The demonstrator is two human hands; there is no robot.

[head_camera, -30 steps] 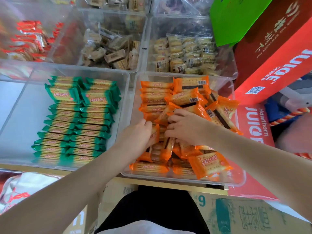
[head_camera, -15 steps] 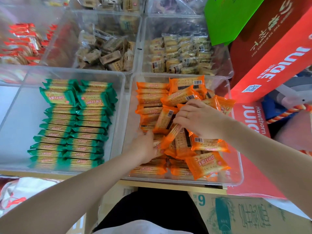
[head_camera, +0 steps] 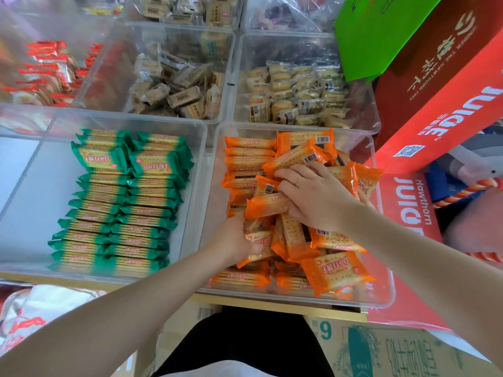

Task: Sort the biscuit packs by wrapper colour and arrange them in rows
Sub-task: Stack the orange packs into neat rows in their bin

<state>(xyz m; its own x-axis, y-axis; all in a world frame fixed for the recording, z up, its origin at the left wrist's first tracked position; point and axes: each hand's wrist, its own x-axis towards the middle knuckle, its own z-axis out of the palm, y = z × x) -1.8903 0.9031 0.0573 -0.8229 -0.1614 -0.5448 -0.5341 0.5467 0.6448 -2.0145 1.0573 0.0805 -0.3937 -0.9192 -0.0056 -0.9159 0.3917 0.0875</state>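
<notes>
probably light, slippery and crushable, the orange biscuit packs (head_camera: pixel 275 204) suit edge grips; left hand (head_camera: pixel 234 238) clutches several, right hand (head_camera: pixel 313 197) pinches one

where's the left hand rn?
Head view, lower centre: the left hand is inside the clear bin of orange packs, at the pile's near-left edge, just below and left of the right hand.

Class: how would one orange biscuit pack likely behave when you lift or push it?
An orange biscuit pack probably feels light and stiff, being flat and thin. Its glossy wrapper likely slides easily, as the jumbled heap suggests. Biscuits inside may crack if squeezed.
</notes>
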